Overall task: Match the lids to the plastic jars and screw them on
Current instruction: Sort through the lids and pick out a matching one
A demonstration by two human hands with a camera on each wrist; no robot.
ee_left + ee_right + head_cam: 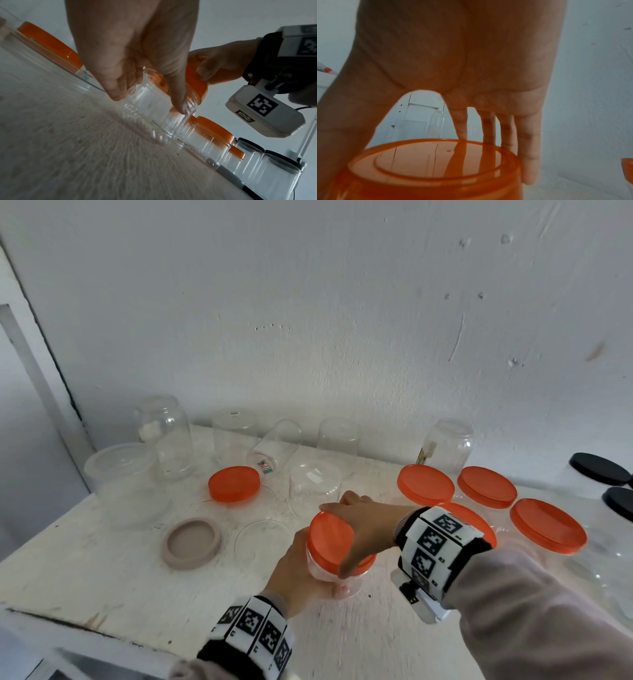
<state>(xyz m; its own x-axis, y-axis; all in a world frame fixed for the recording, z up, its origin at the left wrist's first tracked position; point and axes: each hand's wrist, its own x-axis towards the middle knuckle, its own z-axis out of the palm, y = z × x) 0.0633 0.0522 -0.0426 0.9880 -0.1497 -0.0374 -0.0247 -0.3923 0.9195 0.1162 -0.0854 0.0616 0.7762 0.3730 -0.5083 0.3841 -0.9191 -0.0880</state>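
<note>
While the left hand (301,570) grips the clear jar (154,106) from its near side, the right hand (359,525) clasps the orange lid (334,537) from above. Jar tilts, mouth up and leftward.

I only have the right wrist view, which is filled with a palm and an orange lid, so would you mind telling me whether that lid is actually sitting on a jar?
Observer: Yes. In the head view the orange lid sits on a clear plastic jar standing on the white table.
Operator: Thank you. Is anything steadying the jar?
Observer: The left hand holds its body; the left wrist view shows thumb and fingers curled round the clear wall.
Operator: And how is the right hand placed?
Observer: The right hand lies over the lid, its thumb on the near rim.
Operator: Are any lids spare?
Observer: A beige lid lies upside down to the left.
</note>
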